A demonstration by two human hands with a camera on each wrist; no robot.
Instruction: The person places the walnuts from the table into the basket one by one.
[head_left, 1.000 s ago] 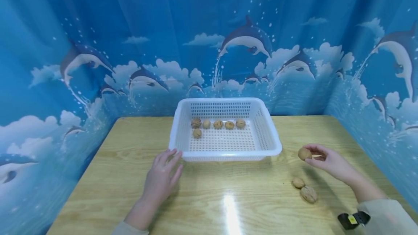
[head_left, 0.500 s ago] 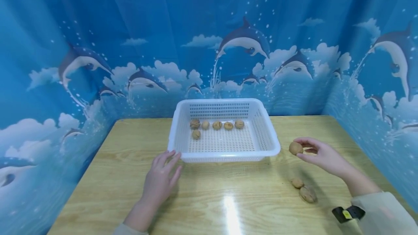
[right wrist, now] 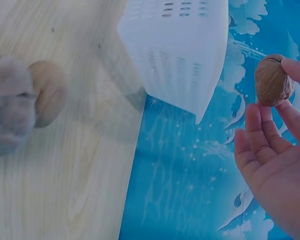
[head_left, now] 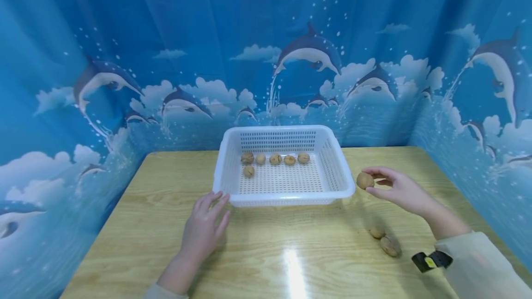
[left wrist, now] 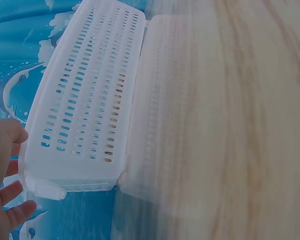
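A walnut (head_left: 365,180) is pinched between thumb and fingertips of my right hand (head_left: 395,190), held just beyond the right rim of a white slotted basket (head_left: 291,196). The right wrist view shows the same walnut (right wrist: 274,80) up close, with the other fingers spread below it. My left hand (head_left: 204,225) has its fingers extended, fingertips at the basket's front left corner. In the left wrist view those fingers (left wrist: 20,212) lie along the basket's rim (left wrist: 27,165). Inside the basket, several walnuts (head_left: 275,159) form a row at the back, with a single walnut (head_left: 248,171) in front.
Two walnuts, a smaller one (head_left: 377,232) and a larger one (head_left: 390,246), lie together on the wooden table (head_left: 166,188) at right. A blue dolphin-print curtain (head_left: 199,50) encloses the table's back and sides. A black strap (head_left: 431,260) hangs by my right sleeve.
My right hand has carried its walnut left and slightly away from me, closer to the basket. The left hand stays at the basket corner. The view has shifted slightly.
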